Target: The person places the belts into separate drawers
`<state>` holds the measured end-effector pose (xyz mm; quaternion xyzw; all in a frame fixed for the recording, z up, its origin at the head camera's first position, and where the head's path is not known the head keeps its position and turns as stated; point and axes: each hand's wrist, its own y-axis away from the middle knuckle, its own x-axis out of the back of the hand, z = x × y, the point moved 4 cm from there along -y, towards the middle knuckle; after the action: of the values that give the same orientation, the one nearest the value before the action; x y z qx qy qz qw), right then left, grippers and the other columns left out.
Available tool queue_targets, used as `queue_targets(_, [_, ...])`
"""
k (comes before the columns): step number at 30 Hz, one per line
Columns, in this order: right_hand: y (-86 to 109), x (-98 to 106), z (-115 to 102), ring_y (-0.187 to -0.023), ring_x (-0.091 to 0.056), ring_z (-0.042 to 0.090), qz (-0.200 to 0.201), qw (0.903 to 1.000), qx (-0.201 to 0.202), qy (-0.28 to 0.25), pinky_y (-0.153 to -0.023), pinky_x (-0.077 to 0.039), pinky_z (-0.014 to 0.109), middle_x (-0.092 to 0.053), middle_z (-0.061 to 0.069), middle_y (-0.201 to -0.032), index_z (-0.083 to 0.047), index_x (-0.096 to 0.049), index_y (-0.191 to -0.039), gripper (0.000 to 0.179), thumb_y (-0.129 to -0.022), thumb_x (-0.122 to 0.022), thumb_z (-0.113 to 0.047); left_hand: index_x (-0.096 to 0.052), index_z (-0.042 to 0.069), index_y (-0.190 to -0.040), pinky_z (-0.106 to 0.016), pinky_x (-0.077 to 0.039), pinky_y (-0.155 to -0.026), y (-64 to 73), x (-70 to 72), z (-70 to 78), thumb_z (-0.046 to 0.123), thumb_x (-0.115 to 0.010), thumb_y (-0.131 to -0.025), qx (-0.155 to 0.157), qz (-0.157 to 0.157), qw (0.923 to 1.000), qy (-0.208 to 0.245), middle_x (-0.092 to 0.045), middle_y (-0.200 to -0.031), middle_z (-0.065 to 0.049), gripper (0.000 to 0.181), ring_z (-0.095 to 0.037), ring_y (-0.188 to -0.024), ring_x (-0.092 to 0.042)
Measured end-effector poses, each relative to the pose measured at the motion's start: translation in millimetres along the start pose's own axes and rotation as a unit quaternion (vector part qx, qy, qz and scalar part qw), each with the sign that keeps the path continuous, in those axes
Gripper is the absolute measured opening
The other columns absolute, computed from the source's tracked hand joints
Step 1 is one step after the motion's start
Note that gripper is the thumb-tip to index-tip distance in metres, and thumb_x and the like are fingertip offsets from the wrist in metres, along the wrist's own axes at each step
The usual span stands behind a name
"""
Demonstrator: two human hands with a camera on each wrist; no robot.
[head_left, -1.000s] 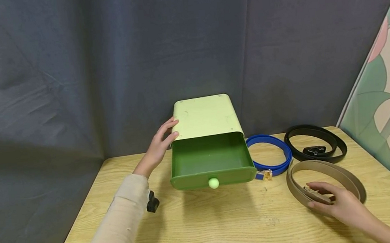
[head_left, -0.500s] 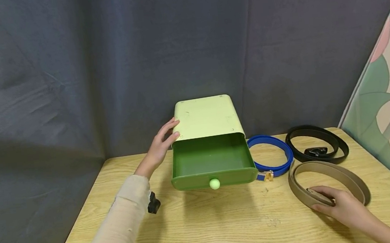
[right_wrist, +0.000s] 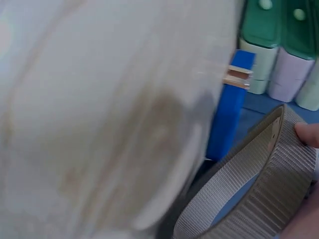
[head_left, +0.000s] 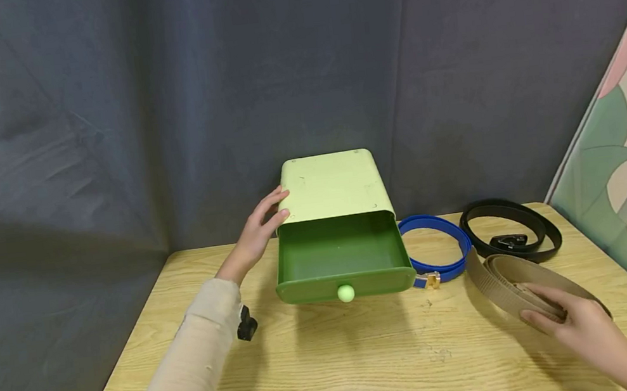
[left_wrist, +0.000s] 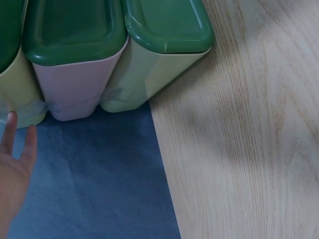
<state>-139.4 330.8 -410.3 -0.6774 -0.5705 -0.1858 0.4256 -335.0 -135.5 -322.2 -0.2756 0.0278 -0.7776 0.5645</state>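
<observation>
My right hand [head_left: 582, 326] pinches a coiled beige webbing belt [head_left: 539, 270] between thumb and fingers, with the coil tilted and its near side raised over the table. The right wrist view shows the ribbed belt [right_wrist: 289, 164] with the thumb on its outer face. My left hand [head_left: 257, 236] rests with extended fingers against the upper left side of a pale-green drawer box [head_left: 332, 184]. Its dark green drawer [head_left: 343, 287] is pulled out and holds nothing visible. In the left wrist view the left hand [left_wrist: 15, 169] has its fingers spread at the cream tier.
A coiled blue belt [head_left: 466, 256] with a gold buckle lies right of the drawer box, beside a coiled black belt [head_left: 549, 234]. A small black object [head_left: 245, 325] shows by the left sleeve. Pink and green tiers [left_wrist: 75, 87] show in the left wrist view. A grey curtain [head_left: 277, 65] hangs behind.
My right hand has closed on the beige belt, then moved slightly right and tilted the coil up off the table. The left hand stays on the drawer box.
</observation>
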Motion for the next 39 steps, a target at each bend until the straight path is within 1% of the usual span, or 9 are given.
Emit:
queue_targets(6, [-0.3,15,-11,-0.086,-0.047,-0.018,-0.032,0.9964,-0.074,-0.025,-0.059,-0.045,0.015,-0.056,0.036,-0.126,0.004,-0.055,-0.137,0.056,-0.092,-0.074,-0.022,-0.043,0.013,-0.150,-0.051,-0.025,-0.113,1.0,-0.7,0.9,0.023,-0.051,-0.105,0.011,-0.001,0.9999,-0.005,-0.022,-0.163,0.002,0.047,-0.023,-0.144,-0.027])
queue_targets(8, [-0.7,18,-17,-0.087,-0.047,-0.020,-0.036,0.9953,-0.086,-0.028,-0.060,-0.046,0.014,-0.052,0.038,-0.130,0.004,-0.053,-0.140,0.059,-0.093,-0.073,-0.024,-0.043,0.012,-0.151,-0.052,-0.024,-0.114,0.9,-1.0,0.9,0.022,-0.050,-0.105,0.011,-0.001,0.9999,-0.004,-0.022,-0.163,0.000,0.047,-0.025,-0.145,-0.026])
queue_targets(13, [1.1,24,-29,-0.085,-0.052,-0.016,-0.028,0.9946,-0.093,-0.037,-0.059,-0.047,0.015,-0.054,0.036,-0.129,0.004,-0.052,-0.140,0.059,-0.092,-0.073,-0.022,-0.042,0.011,-0.151,-0.053,-0.024,-0.114,0.5,-2.2,1.5,0.022,-0.050,-0.105,0.010,-0.001,1.0000,0.000,-0.020,-0.163,-0.002,0.047,-0.025,-0.145,-0.025])
queue_targets(16, [2.0,29,-37,-0.084,-0.054,-0.014,-0.021,0.9947,-0.094,-0.036,-0.058,-0.047,0.016,-0.060,0.029,-0.126,0.002,-0.053,-0.140,0.058,-0.092,-0.074,-0.022,-0.042,0.011,-0.151,-0.052,-0.023,-0.115,0.4,-2.7,1.0,0.022,-0.049,-0.106,0.009,-0.002,1.0000,0.001,-0.020,-0.163,-0.002,0.047,-0.025,-0.146,-0.024])
queue_targets(18, [2.5,31,-42,-0.083,-0.055,-0.012,-0.014,0.9951,-0.089,-0.040,-0.058,-0.047,0.016,-0.066,0.009,-0.120,0.000,-0.054,-0.140,0.057,-0.091,-0.075,-0.021,-0.042,0.011,-0.151,-0.052,-0.022,-0.115,0.6,-2.9,0.6,0.022,-0.049,-0.106,0.009,-0.002,1.0000,0.002,-0.020,-0.163,-0.001,0.047,-0.025,-0.147,-0.023])
queue_targets(21, [2.6,34,-51,-0.081,-0.059,-0.008,-0.004,0.9960,-0.071,-0.054,-0.057,-0.048,0.017,-0.063,-0.021,-0.110,-0.005,-0.058,-0.138,0.053,-0.090,-0.076,-0.017,-0.041,0.009,-0.151,-0.052,-0.020,-0.116,1.2,-2.8,-0.3,0.021,-0.048,-0.106,0.005,0.000,1.0000,0.005,-0.019,-0.164,-0.002,0.047,-0.026,-0.148,-0.020])
queue_targets(23, [2.2,36,-57,-0.081,-0.061,-0.006,0.001,0.9962,-0.054,-0.067,-0.058,-0.048,0.017,-0.057,-0.032,-0.107,-0.008,-0.059,-0.138,0.051,-0.089,-0.076,-0.013,-0.042,0.010,-0.151,-0.051,-0.021,-0.116,1.5,-2.6,-0.7,0.022,-0.048,-0.106,0.006,0.001,1.0000,0.004,-0.020,-0.164,-0.001,0.046,-0.024,-0.148,-0.020])
queue_targets(33, [-4.5,43,-94,-0.082,-0.066,0.000,0.020,0.9948,0.036,-0.093,-0.059,-0.050,0.015,-0.061,-0.027,-0.112,-0.012,-0.060,-0.137,0.055,-0.085,-0.076,0.000,-0.043,0.015,-0.151,-0.047,-0.023,-0.116,2.9,-2.9,1.0,0.025,-0.049,-0.106,0.009,0.003,1.0000,0.003,-0.021,-0.163,0.003,0.047,-0.021,-0.147,-0.022])
queue_targets(39, [-10.6,45,-123,-0.084,-0.066,0.000,0.043,0.9836,0.127,-0.121,-0.065,-0.050,0.011,-0.066,-0.017,-0.116,-0.004,-0.064,-0.130,0.058,-0.077,-0.076,0.015,-0.042,0.016,-0.151,-0.046,-0.023,-0.117,3.0,-3.5,0.3,0.026,-0.049,-0.106,0.011,0.003,0.9999,0.001,-0.020,-0.163,0.002,0.047,-0.020,-0.147,-0.022])
